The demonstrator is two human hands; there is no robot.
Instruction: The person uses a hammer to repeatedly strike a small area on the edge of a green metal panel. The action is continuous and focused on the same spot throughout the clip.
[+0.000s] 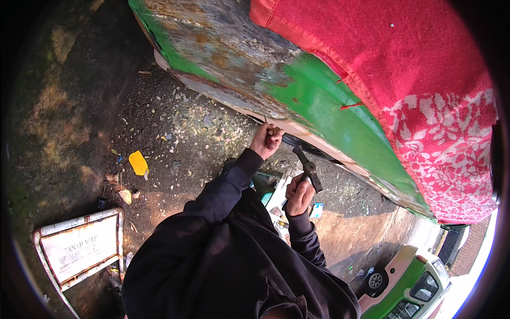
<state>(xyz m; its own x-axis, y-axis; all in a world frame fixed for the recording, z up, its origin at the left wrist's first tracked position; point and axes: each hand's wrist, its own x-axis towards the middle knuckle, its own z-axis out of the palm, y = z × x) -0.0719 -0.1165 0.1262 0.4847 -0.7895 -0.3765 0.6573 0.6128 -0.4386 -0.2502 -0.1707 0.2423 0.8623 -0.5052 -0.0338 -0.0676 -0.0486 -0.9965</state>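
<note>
My left hand (267, 140) is closed around a slim tool with a thin metal tip (265, 118); the fingers hide most of it, so its kind is unclear. That tip is at the lower edge of a green vehicle body panel (319, 101), whose paint is stripped to rusty, greyish metal in places. To the right and nearer to me, my right hand (300, 196) grips a hammer (309, 171) by the handle. The hammer's dark head is raised above the fist, apart from the panel and from my left hand.
A red towel with a white floral pattern (441, 127) drapes over the panel. Paint flakes (204, 127) and a yellow piece (138, 162) litter the ground. A rusty-framed white sign (79, 247) stands at left; a green-and-white vehicle (409, 284) is parked at lower right.
</note>
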